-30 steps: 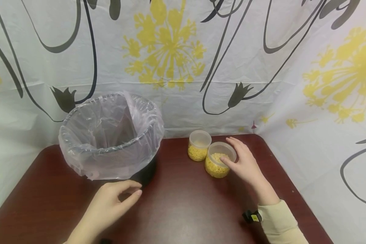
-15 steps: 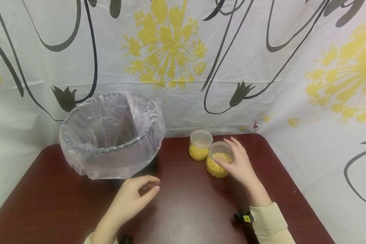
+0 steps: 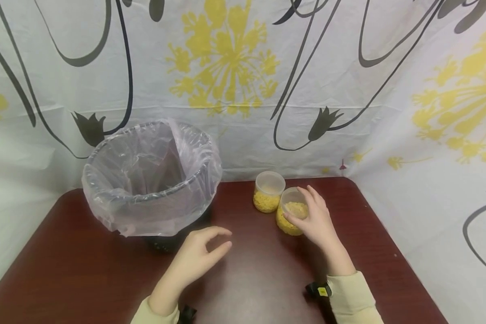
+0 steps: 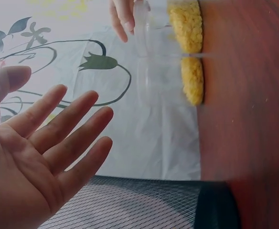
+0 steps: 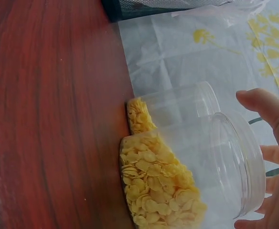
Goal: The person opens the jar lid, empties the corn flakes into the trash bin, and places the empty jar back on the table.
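Observation:
Two clear, lidless plastic jars stand side by side at the back right of the table. The smaller jar point(image 3: 268, 191) has a low layer of corn flakes point(image 5: 140, 117); the larger, nearer jar point(image 3: 287, 223) is filled higher, with its flakes point(image 5: 161, 183) sloping. My right hand point(image 3: 313, 220) is spread around the larger jar's rim. In the right wrist view its thumb point(image 5: 259, 102) stands apart from the rim, with the other fingers behind it. My left hand point(image 3: 198, 254) hovers over the table, thumb and fingers apart, holding nothing; its palm point(image 4: 29, 167) shows in the left wrist view.
A dark mesh waste bin point(image 3: 166, 240) lined with a translucent plastic bag point(image 3: 154, 216) stands at the back left, beyond my left hand. The dark red wooden table point(image 3: 259, 279) meets a hanging white cloth point(image 3: 243, 148) printed with flowers along its back edge.
My left hand has moved right, from in front of the bin towards the middle of the table. My right hand has shifted slightly left over the larger jar. The jars stay standing.

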`<state>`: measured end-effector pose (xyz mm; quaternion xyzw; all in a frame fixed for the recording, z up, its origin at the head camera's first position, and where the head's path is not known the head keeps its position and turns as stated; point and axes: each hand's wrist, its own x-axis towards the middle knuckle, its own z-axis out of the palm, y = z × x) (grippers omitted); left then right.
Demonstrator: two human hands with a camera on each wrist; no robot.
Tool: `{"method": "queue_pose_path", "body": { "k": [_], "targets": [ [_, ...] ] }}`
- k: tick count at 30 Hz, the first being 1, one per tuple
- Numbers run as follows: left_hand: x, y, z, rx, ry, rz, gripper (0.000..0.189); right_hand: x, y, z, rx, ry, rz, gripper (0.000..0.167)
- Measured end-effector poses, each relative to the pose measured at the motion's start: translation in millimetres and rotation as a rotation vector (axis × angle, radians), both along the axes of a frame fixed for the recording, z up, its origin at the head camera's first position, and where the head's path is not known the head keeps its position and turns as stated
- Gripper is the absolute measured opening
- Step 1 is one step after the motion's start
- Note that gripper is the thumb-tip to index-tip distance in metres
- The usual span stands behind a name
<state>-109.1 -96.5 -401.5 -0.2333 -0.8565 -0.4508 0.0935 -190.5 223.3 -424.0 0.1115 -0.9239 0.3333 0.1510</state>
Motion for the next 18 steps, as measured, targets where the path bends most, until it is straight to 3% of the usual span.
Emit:
{"method": "queue_pose_path", "body": {
  "k": [18],
  "targets": [
    [-20.6, 18.5, -13.9, 0.014, -0.046, -0.01, 0.047, -0.4, -3.0, 3.1, 0.027, -0.104, -0.073, 0.089]
  ]
}}
